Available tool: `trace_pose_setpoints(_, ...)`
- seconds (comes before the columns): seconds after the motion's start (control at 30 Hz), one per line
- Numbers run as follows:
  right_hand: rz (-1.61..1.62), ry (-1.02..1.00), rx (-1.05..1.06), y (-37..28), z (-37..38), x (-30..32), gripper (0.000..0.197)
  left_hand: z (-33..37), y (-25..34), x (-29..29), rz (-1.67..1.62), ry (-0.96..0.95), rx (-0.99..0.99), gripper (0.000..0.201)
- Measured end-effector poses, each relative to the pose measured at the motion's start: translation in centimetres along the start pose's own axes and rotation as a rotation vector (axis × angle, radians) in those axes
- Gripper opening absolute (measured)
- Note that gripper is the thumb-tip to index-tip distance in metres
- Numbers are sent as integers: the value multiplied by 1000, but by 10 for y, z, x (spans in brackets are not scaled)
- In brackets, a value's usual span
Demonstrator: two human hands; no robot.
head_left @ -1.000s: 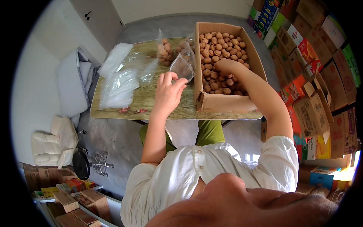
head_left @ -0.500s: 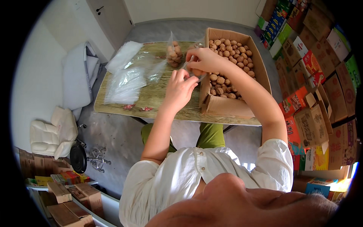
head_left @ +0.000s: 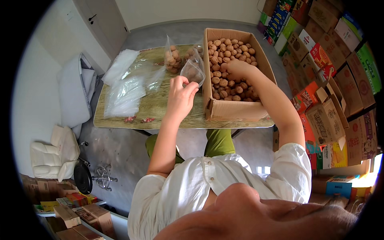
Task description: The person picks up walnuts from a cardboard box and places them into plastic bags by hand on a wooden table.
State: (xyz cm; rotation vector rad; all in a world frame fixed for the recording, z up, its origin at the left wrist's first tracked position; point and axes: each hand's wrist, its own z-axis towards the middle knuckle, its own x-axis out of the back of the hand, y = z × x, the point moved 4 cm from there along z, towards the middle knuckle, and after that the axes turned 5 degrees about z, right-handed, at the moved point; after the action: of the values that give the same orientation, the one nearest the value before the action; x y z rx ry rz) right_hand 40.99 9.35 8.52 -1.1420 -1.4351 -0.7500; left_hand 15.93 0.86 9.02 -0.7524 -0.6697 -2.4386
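Note:
My left hand pinches the rim of a clear plastic bag, whose mouth gapes toward me beside the carton. Something brown shows dimly through its film; I cannot tell how much it holds. My right hand reaches into an open cardboard box full of walnuts. Its fingers curl down among the nuts, and what they grip, if anything, is hidden. Behind the pinched bag stands an upright clear bag of walnuts. Another filled bag is partly hidden against the box.
Flat clear plastic bags lie spread on the left of the wood-patterned table, with a whitish stack behind them. Stacked cartons line the right wall. A white chair and a folded grey pad are on the left.
My right hand has left the bag and moved right into the box of walnuts. The left hand keeps hold of the bag, now with its mouth spread. The whole view has shifted slightly.

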Motion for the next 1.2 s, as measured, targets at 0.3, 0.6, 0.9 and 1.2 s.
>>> trace_pose_setpoints(0.3, -133, -123, 98, -31, 6, -27, 72, -1, 2, 6, 27, -29, 5, 9)
trace_pose_setpoints(0.6, -214, -278, 167, -37, 12, -41, 65, -3, 5, 10, 27, -34, -2, 10)
trace_pose_setpoints(0.9, 0, 137, 3, -28, 3, 4, 39, -4, 2, 8, 31, -28, 12, 11)
trace_pose_setpoints(1.2, 822, 503, 549, -84, -13, 64, 35, 1, 3, 3, 46, -35, -29, 13)
